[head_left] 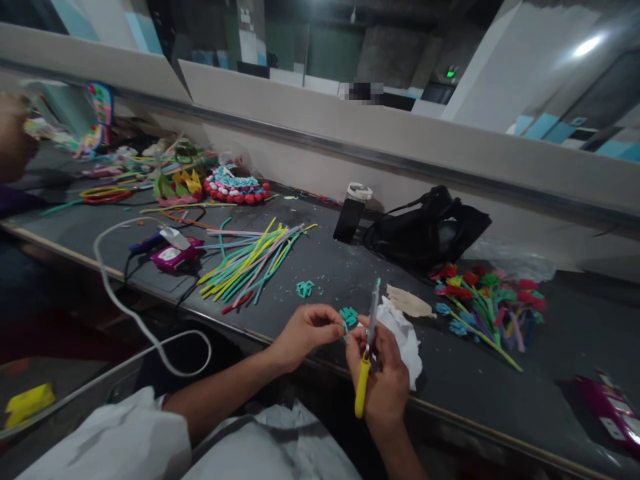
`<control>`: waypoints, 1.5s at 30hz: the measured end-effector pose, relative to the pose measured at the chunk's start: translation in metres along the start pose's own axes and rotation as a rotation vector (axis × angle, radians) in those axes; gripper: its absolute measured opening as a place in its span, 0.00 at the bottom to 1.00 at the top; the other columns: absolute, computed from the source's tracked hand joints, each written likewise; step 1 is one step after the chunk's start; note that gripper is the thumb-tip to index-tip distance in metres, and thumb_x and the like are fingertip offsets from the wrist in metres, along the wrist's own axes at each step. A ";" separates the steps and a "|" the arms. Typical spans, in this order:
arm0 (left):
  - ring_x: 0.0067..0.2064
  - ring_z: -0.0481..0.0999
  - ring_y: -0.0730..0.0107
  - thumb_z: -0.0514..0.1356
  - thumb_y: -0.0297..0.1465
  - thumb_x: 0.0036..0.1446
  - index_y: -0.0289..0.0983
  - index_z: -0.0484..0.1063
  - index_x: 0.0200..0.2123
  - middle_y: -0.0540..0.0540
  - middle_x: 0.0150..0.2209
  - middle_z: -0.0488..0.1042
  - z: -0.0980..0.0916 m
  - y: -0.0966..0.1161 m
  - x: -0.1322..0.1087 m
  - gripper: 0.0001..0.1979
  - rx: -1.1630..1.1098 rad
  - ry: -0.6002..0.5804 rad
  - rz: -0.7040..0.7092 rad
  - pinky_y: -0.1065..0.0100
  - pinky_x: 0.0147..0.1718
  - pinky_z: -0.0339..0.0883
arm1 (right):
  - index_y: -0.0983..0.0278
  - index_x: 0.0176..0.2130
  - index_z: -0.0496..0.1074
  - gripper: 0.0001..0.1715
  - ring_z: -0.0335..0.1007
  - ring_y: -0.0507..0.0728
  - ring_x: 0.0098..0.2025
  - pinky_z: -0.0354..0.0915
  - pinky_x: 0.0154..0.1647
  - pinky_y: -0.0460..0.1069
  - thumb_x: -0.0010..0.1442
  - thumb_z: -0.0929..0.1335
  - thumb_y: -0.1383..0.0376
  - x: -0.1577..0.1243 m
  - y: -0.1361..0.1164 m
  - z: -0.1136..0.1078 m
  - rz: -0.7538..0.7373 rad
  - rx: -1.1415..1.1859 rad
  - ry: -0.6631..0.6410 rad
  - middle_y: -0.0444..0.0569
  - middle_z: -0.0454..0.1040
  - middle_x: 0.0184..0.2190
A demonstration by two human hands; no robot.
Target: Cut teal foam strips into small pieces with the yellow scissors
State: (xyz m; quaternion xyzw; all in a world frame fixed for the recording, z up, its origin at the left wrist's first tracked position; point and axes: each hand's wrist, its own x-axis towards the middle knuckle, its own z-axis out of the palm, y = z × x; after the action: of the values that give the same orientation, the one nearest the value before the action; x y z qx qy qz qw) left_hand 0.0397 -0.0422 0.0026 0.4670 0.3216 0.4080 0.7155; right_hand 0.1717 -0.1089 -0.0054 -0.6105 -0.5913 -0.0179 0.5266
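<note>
Between thumb and forefinger, my left hand (313,333) pinches a small green piece (345,327), apparently cut pipe cleaner. My right hand (383,373) is closed around yellow-handled scissors (364,383), whose blades point up and away from me. Its thumb and fingertip also meet close to the green piece; whether they touch it I cannot tell. Just beyond my fingertips lies a little heap of green cut pieces (349,315). A second green heap (305,288) sits farther to the left. Crumpled white tissue (400,337) lies behind and beside my right hand.
Long coloured pipe cleaners (255,267) spread left of centre, near a purple device (175,253) with a white cable (145,327). A black bag (430,227) and phone (349,219) stand by the partition. Pipe-cleaner flowers (493,300) lie right. Another person's hand (15,137) shows far left.
</note>
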 end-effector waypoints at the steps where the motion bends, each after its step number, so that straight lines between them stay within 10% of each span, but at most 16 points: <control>1: 0.26 0.64 0.78 0.70 0.32 0.42 0.32 0.75 0.24 0.51 0.23 0.70 0.000 0.000 0.000 0.10 0.003 -0.001 0.008 0.74 0.29 0.58 | 0.63 0.46 0.70 0.13 0.76 0.53 0.32 0.72 0.35 0.46 0.61 0.66 0.63 0.000 0.000 -0.001 0.008 0.011 -0.019 0.49 0.77 0.35; 15: 0.27 0.62 0.76 0.70 0.34 0.43 0.32 0.74 0.25 0.51 0.24 0.68 -0.014 0.017 0.005 0.12 0.037 -0.025 0.107 0.73 0.28 0.55 | 0.64 0.49 0.69 0.15 0.73 0.55 0.33 0.70 0.34 0.48 0.61 0.67 0.64 -0.039 0.034 -0.022 -0.107 -0.097 -0.307 0.47 0.75 0.32; 39: 0.27 0.62 0.77 0.70 0.33 0.44 0.32 0.74 0.26 0.50 0.25 0.68 -0.019 0.012 0.006 0.11 0.064 -0.049 0.067 0.74 0.27 0.56 | 0.64 0.47 0.71 0.13 0.73 0.55 0.31 0.67 0.34 0.48 0.63 0.65 0.65 -0.042 0.044 -0.028 -0.159 -0.175 -0.353 0.47 0.75 0.30; 45: 0.26 0.61 0.77 0.70 0.35 0.43 0.33 0.73 0.25 0.51 0.24 0.67 -0.021 0.013 0.005 0.12 0.088 -0.040 0.065 0.74 0.26 0.55 | 0.63 0.42 0.74 0.11 0.72 0.52 0.26 0.67 0.29 0.44 0.61 0.67 0.59 -0.037 0.035 -0.028 0.036 -0.050 -0.318 0.45 0.76 0.27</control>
State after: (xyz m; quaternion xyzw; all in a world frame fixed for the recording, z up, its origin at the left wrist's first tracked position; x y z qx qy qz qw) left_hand 0.0202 -0.0261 0.0071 0.5161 0.3095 0.4071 0.6871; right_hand 0.2035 -0.1446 -0.0380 -0.6289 -0.6557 0.0736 0.4113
